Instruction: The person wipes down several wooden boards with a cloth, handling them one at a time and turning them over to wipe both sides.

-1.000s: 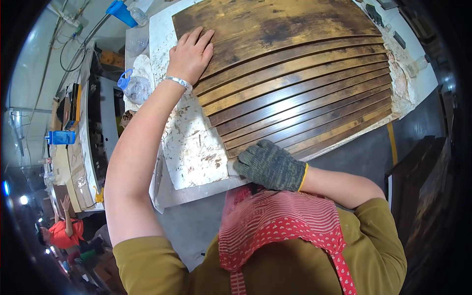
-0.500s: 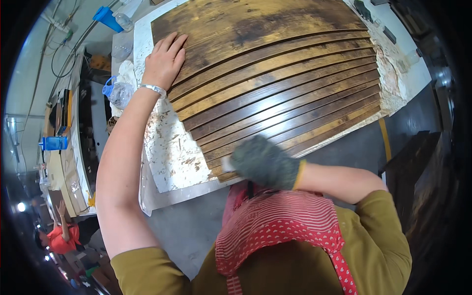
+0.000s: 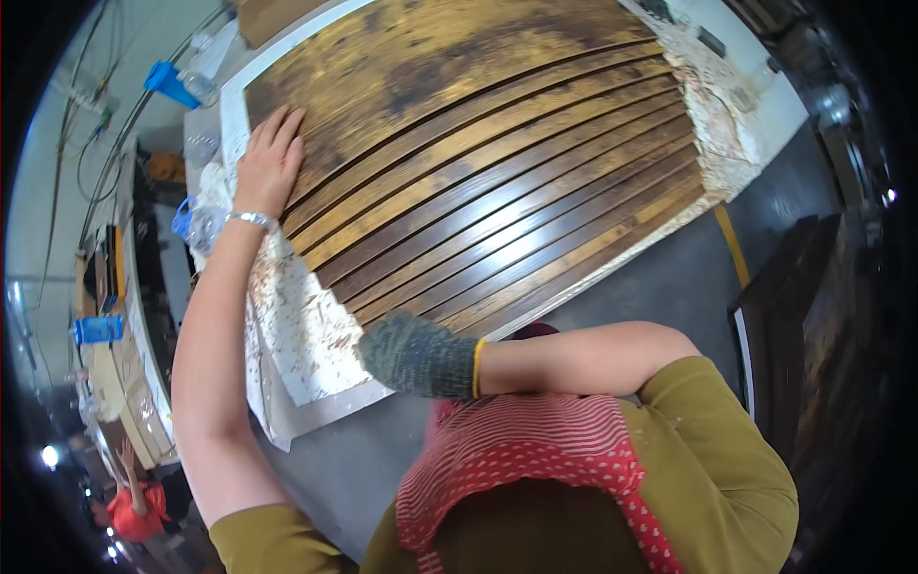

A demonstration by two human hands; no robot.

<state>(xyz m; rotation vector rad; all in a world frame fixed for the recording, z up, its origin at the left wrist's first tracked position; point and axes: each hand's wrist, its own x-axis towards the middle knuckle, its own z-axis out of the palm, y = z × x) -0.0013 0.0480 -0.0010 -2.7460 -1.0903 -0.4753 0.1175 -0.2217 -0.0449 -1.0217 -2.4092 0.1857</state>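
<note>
The bench (image 3: 765, 105) takes up most of the view, tilted across the frame, with a white sheet (image 3: 306, 335) over it that's crusted with brownish stains. On top sits a big dark brown wooden panel (image 3: 459, 86), glossy and blotchy, and below it a row of long wooden slats (image 3: 507, 220) in the same finish, lying side by side and running diagonally toward the near edge of the bench.

The left hand (image 3: 270, 163) is bare, with a silver bracelet (image 3: 251, 219) on the wrist. It's flat on the left end of the panel, fingers (image 3: 287, 124) spread open, palm down, gripping nothing.

The right hand (image 3: 416, 356) wears a dark knit glove with a yellow cuff and sits at the near left corner of the slats, right at the bench edge. It's curled, a bit blurry, and I can't tell whether it's holding anything.

Off to the left there's a crumpled clear plastic bag (image 3: 196, 225) just beside the left wrist, and a blue bottle (image 3: 96, 330) further out on a side counter.
</note>
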